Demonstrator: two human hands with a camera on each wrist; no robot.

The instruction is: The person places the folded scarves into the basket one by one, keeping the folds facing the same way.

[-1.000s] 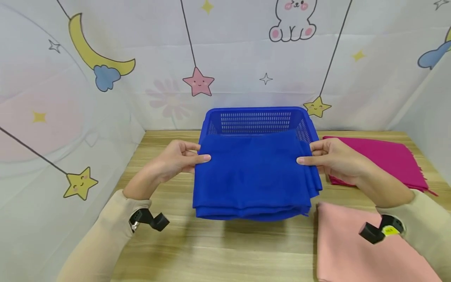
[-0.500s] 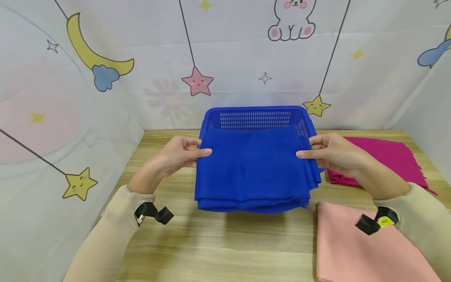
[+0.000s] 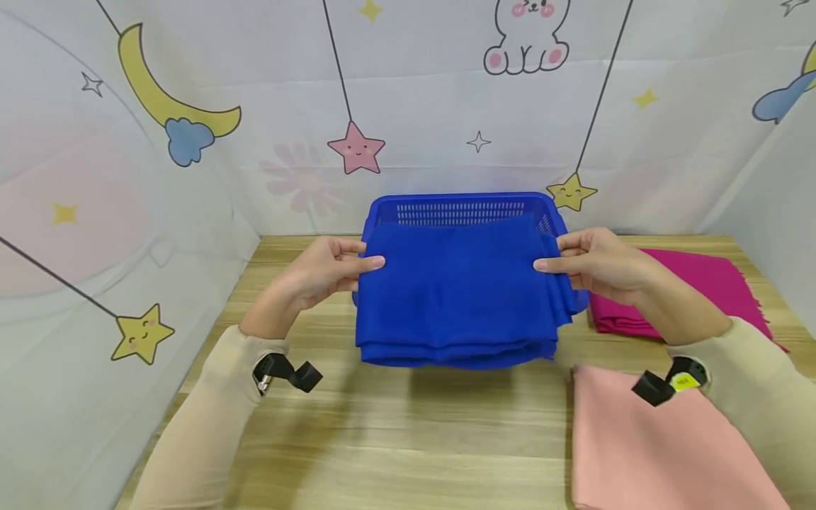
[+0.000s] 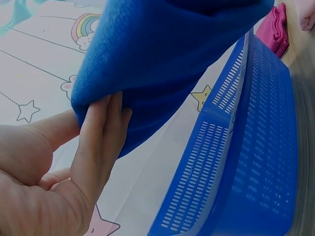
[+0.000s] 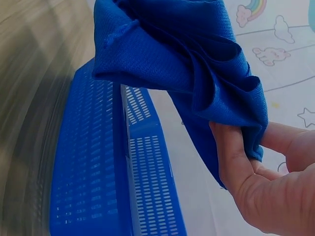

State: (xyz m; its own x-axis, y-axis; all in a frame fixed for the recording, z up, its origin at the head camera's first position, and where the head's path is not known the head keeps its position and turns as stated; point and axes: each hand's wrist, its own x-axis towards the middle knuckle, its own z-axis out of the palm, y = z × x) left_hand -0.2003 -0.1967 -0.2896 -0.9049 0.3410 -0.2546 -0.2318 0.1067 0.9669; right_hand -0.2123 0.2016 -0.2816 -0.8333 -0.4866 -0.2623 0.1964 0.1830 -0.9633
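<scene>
A folded blue cloth (image 3: pixel 455 290) hangs level between my two hands, over the front of a blue plastic basket (image 3: pixel 462 201) with slotted walls. My left hand (image 3: pixel 325 270) pinches its left edge, thumb on top and fingers underneath. On the opposite edge my right hand (image 3: pixel 602 263) pinches the stacked layers the same way. Both wrist views put the cloth (image 4: pixel 147 59) above the basket's rim, and the right wrist view shows its loose folds (image 5: pixel 216 73) at the side. In the head view the cloth hides most of the basket's inside and front wall.
A folded magenta cloth (image 3: pixel 695 283) with a fringed edge lies right of the basket, partly behind my right forearm. Nearer me on the wooden table (image 3: pixel 408 439) lies a folded pink cloth (image 3: pixel 650 453). A printed white curtain (image 3: pixel 421 85) stands behind the table and along both sides.
Both hands have moved forward and up in the head view, carrying the blue cloth farther over the basket. The basket and the other two cloths have stayed in place.
</scene>
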